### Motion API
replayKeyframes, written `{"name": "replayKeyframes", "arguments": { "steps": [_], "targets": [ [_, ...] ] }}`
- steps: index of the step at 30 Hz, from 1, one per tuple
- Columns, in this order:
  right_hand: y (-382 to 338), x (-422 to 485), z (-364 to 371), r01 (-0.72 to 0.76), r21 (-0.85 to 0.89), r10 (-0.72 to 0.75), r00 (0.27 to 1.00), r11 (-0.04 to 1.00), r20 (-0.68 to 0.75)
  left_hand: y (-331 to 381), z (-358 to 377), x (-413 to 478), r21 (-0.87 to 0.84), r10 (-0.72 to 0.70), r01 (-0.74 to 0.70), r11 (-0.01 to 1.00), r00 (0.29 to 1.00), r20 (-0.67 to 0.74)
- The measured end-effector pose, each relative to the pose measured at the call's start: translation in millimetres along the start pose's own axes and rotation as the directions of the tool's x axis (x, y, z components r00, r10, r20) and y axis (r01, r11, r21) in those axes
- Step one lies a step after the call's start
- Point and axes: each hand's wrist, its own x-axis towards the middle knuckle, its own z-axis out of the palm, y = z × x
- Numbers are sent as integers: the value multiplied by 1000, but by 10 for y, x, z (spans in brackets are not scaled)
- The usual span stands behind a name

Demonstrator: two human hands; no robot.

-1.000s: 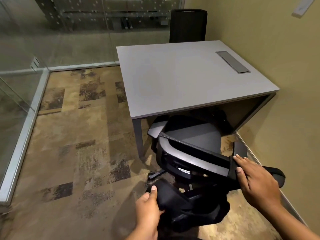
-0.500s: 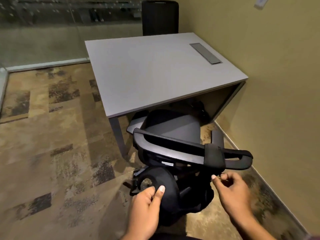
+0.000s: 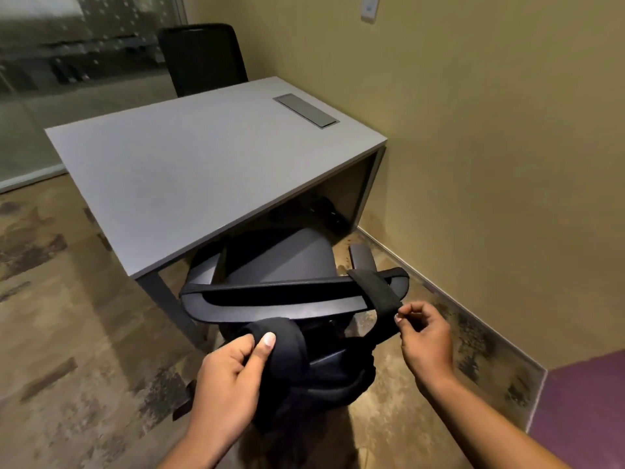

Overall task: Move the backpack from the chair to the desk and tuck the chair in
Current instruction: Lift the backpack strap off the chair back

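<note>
A black backpack [image 3: 314, 384] hangs behind the backrest of a black office chair [image 3: 277, 262], its strap [image 3: 375, 286] looped over the backrest's top right corner. My left hand [image 3: 233, 377] grips the backpack's padded top. My right hand [image 3: 422, 336] pinches the lower end of that strap between thumb and fingertips. The chair's seat sits partly under the grey desk [image 3: 189, 164], which stands against the wall on the right. The backpack's lower part is hidden behind my left arm.
A second black chair [image 3: 203, 59] stands at the desk's far side. A grey cable flap [image 3: 306, 110] lies in the desktop near the wall. Glass partitions [image 3: 67, 62] close the room at the left and back. Patterned carpet [image 3: 67, 333] spreads to the left.
My right hand left the backrest's top and now pinches the strap's end. My left hand has lifted the backpack's top closer to the backrest. The view has shifted right.
</note>
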Motion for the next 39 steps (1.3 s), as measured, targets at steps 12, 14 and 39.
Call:
{"name": "replayKeyframes", "arguments": {
  "steps": [12, 14, 39],
  "targets": [
    [135, 299, -435, -127, -99, 75, 908, 987, -413, 577, 353, 114, -50, 180, -173, 984, 953, 243],
    [209, 319, -553, -182, -150, 99, 891, 972, -442, 657, 429, 83, -50, 206, -200, 978, 940, 271],
    [1213, -339, -1221, 138, -557, 163, 875, 819, 456, 1163, 1570, -104, -38, 116, -110, 993, 943, 312]
  ]
}}
